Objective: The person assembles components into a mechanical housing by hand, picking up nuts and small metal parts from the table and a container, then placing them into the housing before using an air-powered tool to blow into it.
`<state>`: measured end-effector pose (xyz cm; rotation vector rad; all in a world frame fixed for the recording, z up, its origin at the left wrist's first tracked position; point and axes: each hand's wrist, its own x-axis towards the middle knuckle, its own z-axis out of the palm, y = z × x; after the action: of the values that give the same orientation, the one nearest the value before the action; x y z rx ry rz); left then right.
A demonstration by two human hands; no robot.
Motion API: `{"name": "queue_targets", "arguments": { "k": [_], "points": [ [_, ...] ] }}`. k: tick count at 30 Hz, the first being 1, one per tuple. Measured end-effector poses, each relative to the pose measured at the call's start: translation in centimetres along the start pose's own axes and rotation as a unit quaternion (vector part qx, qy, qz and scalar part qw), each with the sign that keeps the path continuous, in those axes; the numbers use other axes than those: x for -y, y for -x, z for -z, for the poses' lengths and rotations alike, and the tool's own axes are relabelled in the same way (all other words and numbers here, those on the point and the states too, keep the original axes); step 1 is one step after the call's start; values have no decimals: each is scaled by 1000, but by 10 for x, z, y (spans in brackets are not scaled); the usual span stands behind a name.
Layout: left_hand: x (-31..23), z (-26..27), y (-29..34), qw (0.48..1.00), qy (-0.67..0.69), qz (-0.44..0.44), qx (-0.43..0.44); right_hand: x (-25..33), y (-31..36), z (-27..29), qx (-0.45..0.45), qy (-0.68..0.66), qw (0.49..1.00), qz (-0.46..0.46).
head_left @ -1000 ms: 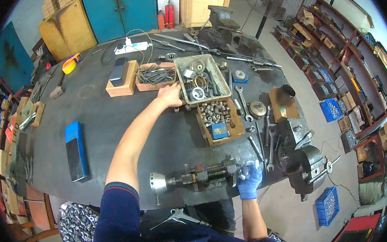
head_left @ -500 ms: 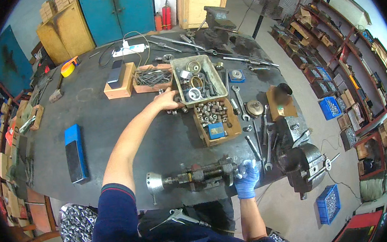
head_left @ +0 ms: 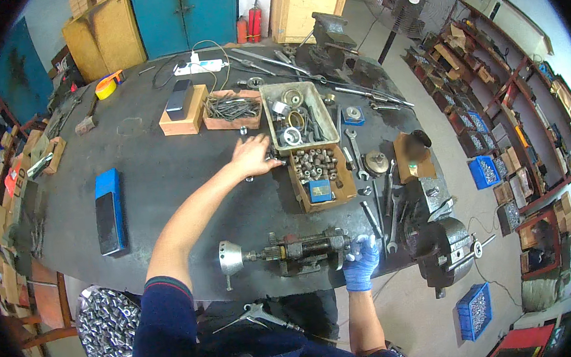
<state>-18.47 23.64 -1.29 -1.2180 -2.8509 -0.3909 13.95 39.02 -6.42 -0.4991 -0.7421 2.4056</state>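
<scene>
My bare left hand (head_left: pixel 252 156) reaches over the dark bench, its thumb and fingers apart. Beneath and around it lie small metal fittings (head_left: pixel 243 131), partly hidden by the hand. My right hand (head_left: pixel 361 265), in a blue glove with greyish fingers, is curled at the right end of a horizontal spindle fixture (head_left: pixel 304 250). What its fingers hold is hard to make out. A silver chuck-like head (head_left: pixel 230 256) forms the fixture's left end. Just right of my left hand stands a cardboard box (head_left: pixel 331 200) of metal fittings, with a small blue box (head_left: pixel 320 190) inside.
Behind are a grey-green tray (head_left: pixel 324 118) of rings and parts and a box of thin rods (head_left: pixel 233 109). Wrenches (head_left: pixel 356 153) lie to the right, near a bench vise (head_left: pixel 442 250). A blue case (head_left: pixel 109 212) lies left. An air gun (head_left: pixel 256 315) is by the front edge.
My left hand has shifted right and slightly down, toward the cardboard box, uncovering a fitting behind it. My right hand stays at the fixture's end. The whole view has shifted slightly.
</scene>
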Motion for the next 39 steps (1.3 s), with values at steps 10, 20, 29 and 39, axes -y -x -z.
{"name": "queue_targets", "arguments": {
  "k": [10, 20, 29, 39],
  "points": [
    [-11, -32, -7, 994, 85, 25, -70, 0, 2, -7, -15, -6, 1000, 13],
    [-13, -32, 62, 988, 82, -14, -132, -2, -1, 3, 0, -39, 999, -5],
    [-12, -8, 122, 989, 53, -98, -101, -1, -3, 9, 16, -15, 1000, -8],
    [24, 8, 89, 973, 140, 15, -183, -1, -2, 13, 25, -17, 1000, -8]
  ]
}}
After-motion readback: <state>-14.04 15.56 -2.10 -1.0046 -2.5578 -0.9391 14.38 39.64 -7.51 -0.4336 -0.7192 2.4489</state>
